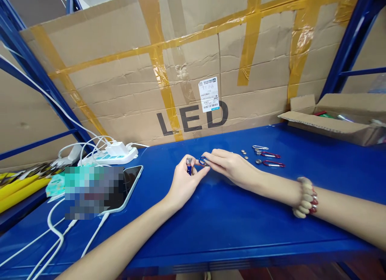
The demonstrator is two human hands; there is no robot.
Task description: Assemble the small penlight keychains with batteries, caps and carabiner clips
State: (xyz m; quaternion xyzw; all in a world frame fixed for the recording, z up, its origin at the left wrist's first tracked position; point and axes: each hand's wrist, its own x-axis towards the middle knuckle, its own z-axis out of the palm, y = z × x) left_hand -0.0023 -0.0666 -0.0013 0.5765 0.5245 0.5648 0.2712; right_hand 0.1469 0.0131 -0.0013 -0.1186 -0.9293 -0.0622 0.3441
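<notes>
My left hand (pixel 185 181) is closed around a small blue cylinder with a silver top (pixel 189 165), held upright above the table. Close beside it, my right hand (pixel 227 165) pinches a blue carabiner-like loop (pixel 202 160), and a small metal piece shows at its fingertips. The fingers of both hands nearly meet, so I cannot tell whether the loop and the cylinder are joined. To the right of my hands lie red carabiners with silver end pieces (pixel 273 164), a silver carabiner (pixel 260 148) and several small round metal pieces (pixel 246 158).
A phone (pixel 132 187) with white cables lies at left, partly blurred out. Behind it sits a white power strip (pixel 123 155). An open cardboard box (pixel 325 125) stands at the back right. A large taped cardboard panel (pixel 256 99) rises behind the blue table (pixel 229 227).
</notes>
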